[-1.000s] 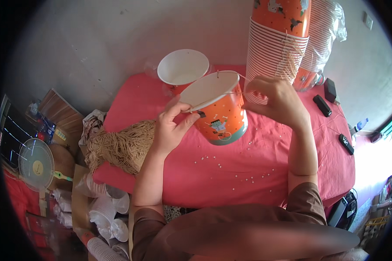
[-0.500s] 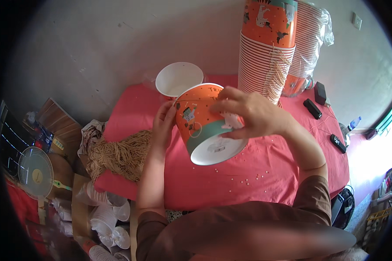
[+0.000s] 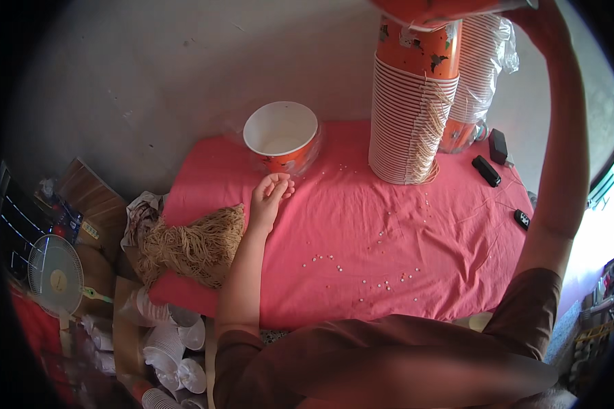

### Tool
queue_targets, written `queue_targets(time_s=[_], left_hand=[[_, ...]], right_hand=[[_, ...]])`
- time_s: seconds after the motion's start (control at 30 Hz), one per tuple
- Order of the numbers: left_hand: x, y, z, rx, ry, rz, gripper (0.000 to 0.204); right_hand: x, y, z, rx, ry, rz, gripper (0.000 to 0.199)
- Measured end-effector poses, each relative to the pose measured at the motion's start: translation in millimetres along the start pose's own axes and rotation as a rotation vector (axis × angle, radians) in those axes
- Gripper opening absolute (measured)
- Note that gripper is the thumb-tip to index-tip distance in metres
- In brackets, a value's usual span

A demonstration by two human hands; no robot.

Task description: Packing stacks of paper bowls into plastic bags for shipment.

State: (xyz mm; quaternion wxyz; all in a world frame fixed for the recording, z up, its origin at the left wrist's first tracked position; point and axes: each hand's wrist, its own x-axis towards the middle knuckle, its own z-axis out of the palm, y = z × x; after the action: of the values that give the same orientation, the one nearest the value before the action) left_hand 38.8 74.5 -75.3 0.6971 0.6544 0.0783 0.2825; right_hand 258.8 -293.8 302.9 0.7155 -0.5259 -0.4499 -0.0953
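Note:
At the top edge, partly out of view, an orange paper bucket (image 3: 450, 8) is held up over a tall stack of nested buckets (image 3: 411, 123). My right hand (image 3: 540, 24), on a raised arm, grips it at its right end; most of the fingers are hidden. Thin cords hang in loops down the right side of the stack. Over the table's left part, my left hand (image 3: 273, 194) has its fingers loosely curled, with nothing visible in them. Just beyond it stands a single orange bucket (image 3: 282, 162), white inside, with clear plastic around it.
A bundle of tan cords (image 3: 194, 242) lies at the left on the red tablecloth (image 3: 334, 286). Small beads (image 3: 389, 283) are scattered near the front. Behind the stack stands another, plastic-wrapped bucket stack (image 3: 481, 75). Black devices (image 3: 486, 170) lie along the right side; a fan (image 3: 56, 273) is far left.
My right hand has lifted the bucket from the table's middle up to the top of the stack. My left hand has let go of it and stays at the left.

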Motion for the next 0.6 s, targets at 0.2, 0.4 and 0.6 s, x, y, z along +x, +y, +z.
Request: queue_targets(time_s=[0.2,0.4,0.6], left_hand=[[-6.0,-5.7,1.2,0.054,-0.010,-0.038,0.014],[-7.5,-2.5,8.5,0.074,-0.059,-0.016,0.013],[-7.0,-4.6,5.5,0.069,-0.051,-0.049,0.013]], right_hand=[[17.2,-13.6,13.5,-0.453,0.098,0.203,0.059],[64.8,27.9,-6.2,-0.675,0.017,0.450,0.063],[81.6,47.4,-24.5,-0.544,-0.034,0.580,0.052]])
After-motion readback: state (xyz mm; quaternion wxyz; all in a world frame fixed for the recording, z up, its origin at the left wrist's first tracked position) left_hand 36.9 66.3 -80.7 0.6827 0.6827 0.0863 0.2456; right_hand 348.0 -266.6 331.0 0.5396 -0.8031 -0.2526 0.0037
